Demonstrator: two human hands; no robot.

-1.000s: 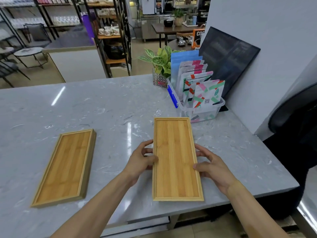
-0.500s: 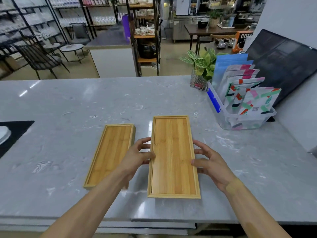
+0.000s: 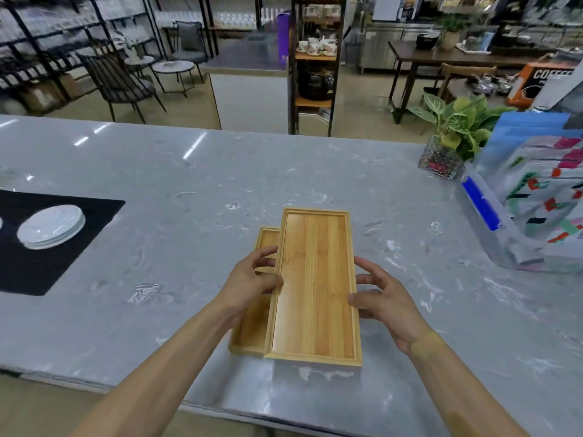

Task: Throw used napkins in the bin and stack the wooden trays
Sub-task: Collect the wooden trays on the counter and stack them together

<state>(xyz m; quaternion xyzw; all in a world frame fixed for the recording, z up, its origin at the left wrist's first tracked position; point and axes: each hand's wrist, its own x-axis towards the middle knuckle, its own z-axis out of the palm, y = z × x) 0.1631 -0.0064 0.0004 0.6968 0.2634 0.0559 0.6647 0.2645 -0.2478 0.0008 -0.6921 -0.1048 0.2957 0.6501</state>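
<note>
A long wooden tray (image 3: 315, 285) is held over the grey marble counter, gripped on its two long sides by my left hand (image 3: 252, 279) and my right hand (image 3: 383, 299). It overlaps the right part of a second wooden tray (image 3: 252, 326) that lies flat on the counter beneath it; only the second tray's left strip shows. My left hand covers part of that strip. No napkins or bin are in view.
A stack of white plates (image 3: 52, 227) sits on a black mat (image 3: 38, 269) at the left. At the right stand a clear box of colourful pouches (image 3: 517, 225) and a potted plant (image 3: 448, 143). The counter's near edge runs just below the trays.
Both hands carried the tray leftward until it overlaps the second tray, which earlier lay apart to the left. The view has swung left, bringing the plates and mat into sight.
</note>
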